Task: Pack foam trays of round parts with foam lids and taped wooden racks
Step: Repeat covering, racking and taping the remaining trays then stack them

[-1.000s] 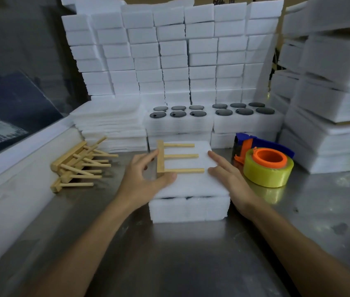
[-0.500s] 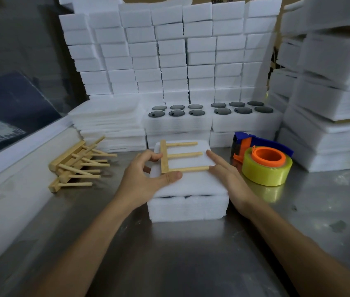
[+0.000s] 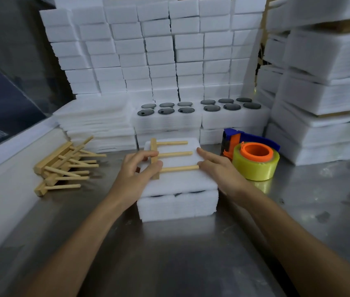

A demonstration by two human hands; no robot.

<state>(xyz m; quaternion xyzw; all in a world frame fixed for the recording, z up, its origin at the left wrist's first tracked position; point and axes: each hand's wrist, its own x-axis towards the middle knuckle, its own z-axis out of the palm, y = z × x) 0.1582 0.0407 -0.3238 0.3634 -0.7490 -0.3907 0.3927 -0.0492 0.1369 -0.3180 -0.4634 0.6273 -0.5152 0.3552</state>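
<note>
Forearms reach in from the near edge over the steel worktop [image 3: 169, 264]; between them sits the foam tray [image 3: 178, 205], its foam lid [image 3: 180, 181] already on, with dark round parts just showing in the slit between the two. On the lid lies the wooden rack [image 3: 171, 155], spine to the left and three pegs pointing right. Since a second ago the rack has turned a little and settled: it lay slightly askew, and now its spine runs closer to the lid's left edge and the nearest peg reaches the right hand. The left hand [image 3: 136, 174] has gone from lying flat beside the rack to gripping the spine, thumb pressed on its near end and fingers curled over the far side; the right hand [image 3: 219, 170] is relaxed and open, fingertips against the end of the nearest peg and the lid's right edge. I judge the rack is being squared up, so taping looks like the next step; the tape roll [image 3: 255, 165] in its blue and orange dispenser [image 3: 233, 139] stands just right of the tray, untouched. Left of the tray a heap of spare racks [image 3: 62, 166] waits; farther back two open trays [image 3: 199, 116] show their round parts [image 3: 166, 111] uncovered beside a pile of spare lids [image 3: 97, 123]; behind them rises a wall of foam blocks [image 3: 159, 50].
</note>
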